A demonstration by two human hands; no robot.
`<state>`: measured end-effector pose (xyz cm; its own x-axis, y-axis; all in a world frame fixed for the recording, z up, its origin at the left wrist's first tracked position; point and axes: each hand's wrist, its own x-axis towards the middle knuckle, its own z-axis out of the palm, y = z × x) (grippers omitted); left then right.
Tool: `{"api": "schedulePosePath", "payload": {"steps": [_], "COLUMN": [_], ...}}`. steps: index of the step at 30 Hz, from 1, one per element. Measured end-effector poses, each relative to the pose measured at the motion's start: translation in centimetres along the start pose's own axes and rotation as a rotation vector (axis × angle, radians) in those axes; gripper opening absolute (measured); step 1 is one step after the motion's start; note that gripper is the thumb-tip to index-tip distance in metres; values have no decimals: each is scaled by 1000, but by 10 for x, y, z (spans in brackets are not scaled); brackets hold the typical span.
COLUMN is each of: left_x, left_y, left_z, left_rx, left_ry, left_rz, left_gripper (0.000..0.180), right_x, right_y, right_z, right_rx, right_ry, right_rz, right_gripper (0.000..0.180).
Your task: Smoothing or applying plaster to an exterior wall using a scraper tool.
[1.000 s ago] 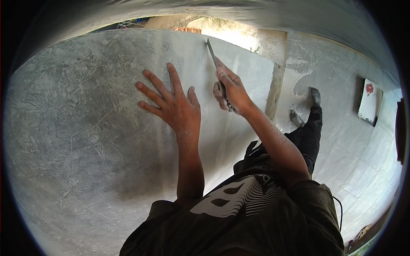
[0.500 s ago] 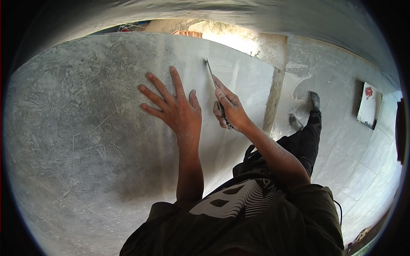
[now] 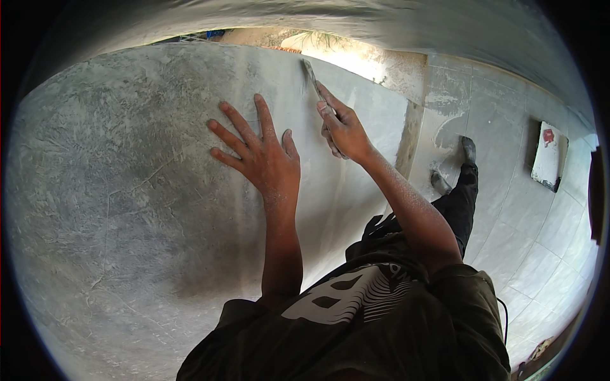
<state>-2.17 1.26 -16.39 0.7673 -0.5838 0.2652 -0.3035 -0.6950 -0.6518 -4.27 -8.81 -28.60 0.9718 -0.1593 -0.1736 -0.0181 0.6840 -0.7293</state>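
My left hand (image 3: 262,155) lies with its fingers spread against the grey plastered wall (image 3: 146,190), holding nothing. To its right, my right hand (image 3: 344,132) is closed around the handle of a putty knife (image 3: 310,73). The blade points away toward the wall's far edge, its tip at or very near the surface; whether it touches is hard to tell. Pale dust coats both hands and the right forearm. Smoother, lighter plaster surrounds the knife, while the wall left of my left hand looks darker and mottled.
Grey floor tiles (image 3: 495,190) stretch along the right, where my feet (image 3: 469,150) stand near the wall's base. Farther right sits a whitish rectangular container (image 3: 548,159) with a red patch. Bright ground (image 3: 349,54) shows beyond the wall's far edge.
My right hand has moved the putty knife farther up toward the wall's far edge and turned it, so more of the blade's flat shows. My left hand has barely moved.
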Motion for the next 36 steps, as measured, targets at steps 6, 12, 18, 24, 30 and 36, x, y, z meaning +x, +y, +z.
{"api": "schedulePosePath", "payload": {"steps": [6,12,18,24,30,36], "left_x": [-2,0,-3,-2,-3,-4], "left_y": [-1,-1,-2,-3,-1,0], "left_z": [3,4,4,5,0,2], "left_rx": [0,25,2,2,2,9], "left_ry": [-22,-33,1,11,2,-26], "left_rz": [-13,-19,-13,-9,5,-18], "left_gripper": [91,91,92,91,90,90], "right_x": [-35,-23,-39,-38,-12,-36], "right_y": [34,-27,-16,11,-29,13], "right_z": [6,-2,3,9,-4,4], "right_rx": [-447,-451,-468,-393,-289,-421], "right_ry": [102,22,1,44,10,25], "right_rz": [-218,61,-25,-172,27,-154], "right_gripper": [51,49,48,47,47,47]}}
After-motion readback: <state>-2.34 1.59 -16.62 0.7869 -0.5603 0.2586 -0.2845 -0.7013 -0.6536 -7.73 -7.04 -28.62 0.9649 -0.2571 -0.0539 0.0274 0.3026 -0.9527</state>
